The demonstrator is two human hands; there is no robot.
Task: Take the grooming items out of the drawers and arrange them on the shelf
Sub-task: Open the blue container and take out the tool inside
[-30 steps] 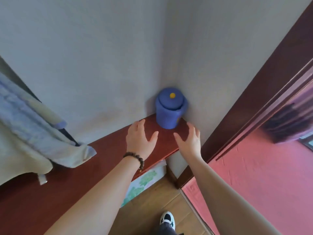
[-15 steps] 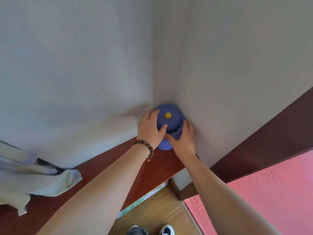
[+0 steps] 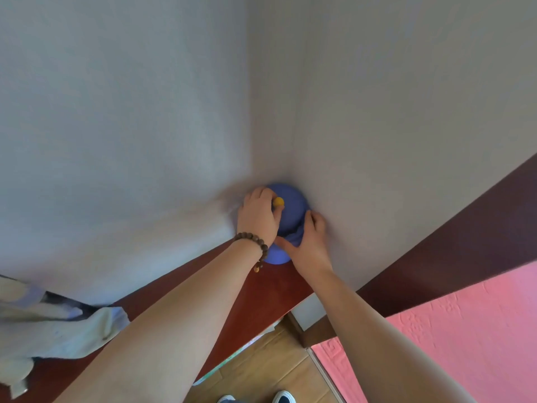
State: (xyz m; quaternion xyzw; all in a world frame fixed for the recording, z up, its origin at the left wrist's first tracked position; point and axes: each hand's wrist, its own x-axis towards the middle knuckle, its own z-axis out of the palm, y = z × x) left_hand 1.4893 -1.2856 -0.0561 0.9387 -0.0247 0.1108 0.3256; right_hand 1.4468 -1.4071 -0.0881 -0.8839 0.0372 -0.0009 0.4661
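The left hand [image 3: 257, 218] lay curled over the lid [image 3: 290, 205] of the blue jar [image 3: 279, 257], its fingertips closed around the yellow knob [image 3: 279, 201] at the lid's centre. The right hand [image 3: 309, 242] gripped the jar's side, fingers wrapped round the far wall and thumb across the front, just below the rim. A beaded bracelet [image 3: 255, 242] sat on the left wrist. The jar stood upright on the red-brown shelf [image 3: 270, 289], pushed into the corner where two pale walls [image 3: 145, 112] met, apparently touching or nearly touching both. Judged against the task, this item was already on the shelf and was being seated or steadied; no drawers and no other grooming items were visible, so how much remained could not be told. Room to move was tight behind and to the right of the jar, where the walls closed it in; the open path ran toward the person and leftward along the shelf. The shelf's front edge lay near the jar's base, with wooden floor [image 3: 261, 365] below, so a pull forward risked a drop. A crumpled cloth [image 3: 58, 330] lay on the shelf well to the left, apart from the jar.
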